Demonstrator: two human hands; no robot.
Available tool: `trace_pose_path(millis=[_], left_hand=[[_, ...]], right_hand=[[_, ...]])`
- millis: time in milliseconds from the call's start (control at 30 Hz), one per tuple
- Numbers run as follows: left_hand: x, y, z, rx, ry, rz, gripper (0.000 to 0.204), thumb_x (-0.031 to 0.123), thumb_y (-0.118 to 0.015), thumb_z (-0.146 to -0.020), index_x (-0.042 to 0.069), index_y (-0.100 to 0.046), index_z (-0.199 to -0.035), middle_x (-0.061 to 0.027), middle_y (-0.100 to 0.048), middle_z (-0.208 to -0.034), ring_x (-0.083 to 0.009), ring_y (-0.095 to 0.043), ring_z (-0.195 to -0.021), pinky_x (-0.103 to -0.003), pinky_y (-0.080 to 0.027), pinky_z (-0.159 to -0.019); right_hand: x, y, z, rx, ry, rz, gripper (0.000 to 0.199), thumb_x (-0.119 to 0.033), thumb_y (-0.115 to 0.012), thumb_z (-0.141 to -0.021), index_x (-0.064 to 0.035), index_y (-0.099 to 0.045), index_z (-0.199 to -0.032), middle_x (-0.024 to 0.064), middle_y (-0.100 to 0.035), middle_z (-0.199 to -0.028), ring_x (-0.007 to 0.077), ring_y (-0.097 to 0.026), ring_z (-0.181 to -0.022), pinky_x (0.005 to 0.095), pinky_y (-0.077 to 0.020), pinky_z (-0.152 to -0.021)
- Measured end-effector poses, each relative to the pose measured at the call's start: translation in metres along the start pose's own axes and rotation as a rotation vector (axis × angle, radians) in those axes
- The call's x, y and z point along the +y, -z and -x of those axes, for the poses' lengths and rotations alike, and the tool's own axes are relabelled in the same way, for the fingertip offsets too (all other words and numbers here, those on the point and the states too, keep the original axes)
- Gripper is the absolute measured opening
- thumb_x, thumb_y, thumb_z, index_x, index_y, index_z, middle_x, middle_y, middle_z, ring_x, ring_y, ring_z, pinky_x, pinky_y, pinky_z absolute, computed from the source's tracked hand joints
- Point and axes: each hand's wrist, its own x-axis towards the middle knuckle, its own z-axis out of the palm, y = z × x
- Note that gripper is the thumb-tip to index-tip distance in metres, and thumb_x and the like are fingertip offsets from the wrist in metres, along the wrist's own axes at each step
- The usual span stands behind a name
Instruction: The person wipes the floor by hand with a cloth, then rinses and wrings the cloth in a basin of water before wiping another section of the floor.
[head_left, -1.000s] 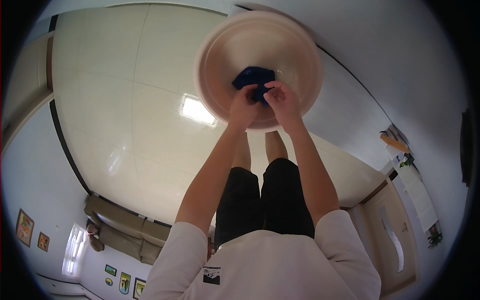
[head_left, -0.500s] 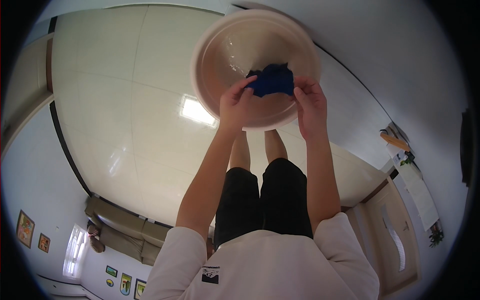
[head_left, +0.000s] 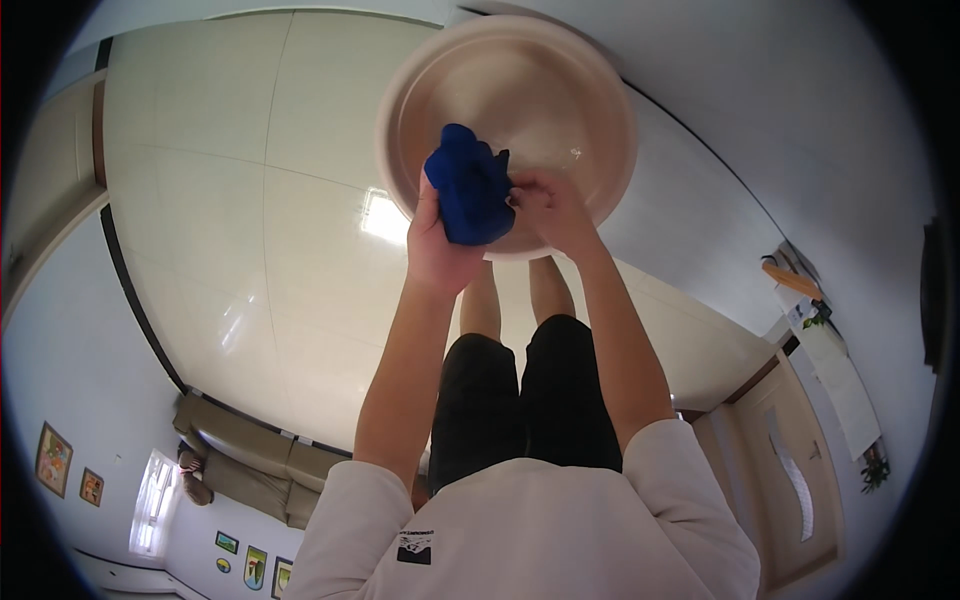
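A bunched deep-blue cloth lies over the palm and fingers of my left hand, hiding most of those fingers. The thumb shows along its left side. My right hand is at the cloth's right edge, with its fingers bent and drawn together on a small corner. Both hands are above the near part of a round, pale pink basin. Small glints show inside the basin, like light on water. Whether the cloth is a garment or a rag I cannot tell.
Against the wall beyond the basin runs a dark baseboard line. Shiny cream tiles cover the floor. My legs stand just behind the basin. A brown sofa is at the lower left, a wooden door at the lower right, and a narrow shelf at the right.
Both hands have moved left and slightly nearer. The cloth, stretched between the two hands before, is now gathered over my left hand, while my right hand has come in to its right edge.
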Motion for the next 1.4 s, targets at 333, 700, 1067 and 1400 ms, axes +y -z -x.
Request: trace_pose_path(millis=[333, 700, 1067, 1400], left_hand=[[0.017, 0.024, -0.008, 0.026, -0.296, -0.431, 0.047, 0.039, -0.031, -0.115, 0.015, -0.039, -0.154, -0.008, -0.049, -0.153, -0.0247, -0.049, -0.14, -0.043, -0.041, -0.118], [0.019, 0.019, -0.021, 0.085, -0.36, -0.515, 0.041, 0.03, -0.034, -0.116, 0.011, -0.047, -0.15, -0.0095, -0.056, -0.144, -0.0215, -0.054, -0.134, -0.035, -0.044, -0.114], [-0.029, 0.061, -0.062, 0.583, -0.483, -1.62, 0.073, 0.03, -0.07, -0.092, 0.01, -0.043, -0.157, -0.0251, -0.036, -0.156, -0.0424, -0.044, -0.14, -0.046, -0.039, -0.116], [-0.033, 0.058, -0.058, 0.387, -0.072, -0.919, 0.049, 0.028, -0.057, -0.104, 0.007, -0.054, -0.149, -0.0089, -0.062, -0.138, -0.0217, -0.057, -0.126, -0.036, -0.044, -0.105]], right_hand=[[-0.018, 0.045, 0.02, 0.601, 0.053, 0.603, 0.016, -0.012, -0.067, -0.09, -0.0012, -0.071, -0.101, 0.0164, -0.075, -0.088, 0.0326, -0.073, -0.079, 0.041, -0.0573, -0.073], [-0.02, 0.051, 0.008, 0.704, 0.006, 0.88, 0.018, -0.016, -0.066, -0.092, -0.0057, -0.07, -0.106, 0.0173, -0.074, -0.083, 0.0388, -0.073, -0.079, 0.0458, -0.0568, -0.071], [0.009, -0.029, -0.042, 0.265, 0.22, 1.017, 0.015, -0.019, -0.068, -0.091, -0.0098, -0.068, -0.103, 0.0143, -0.07, -0.094, 0.0378, -0.071, -0.084, 0.0491, -0.0575, -0.072], [0.017, -0.028, -0.044, 0.31, 0.221, 0.726, 0.013, -0.019, -0.071, -0.093, -0.007, -0.066, -0.093, 0.0133, -0.07, -0.091, 0.0342, -0.071, -0.084, 0.045, -0.0546, -0.069]])
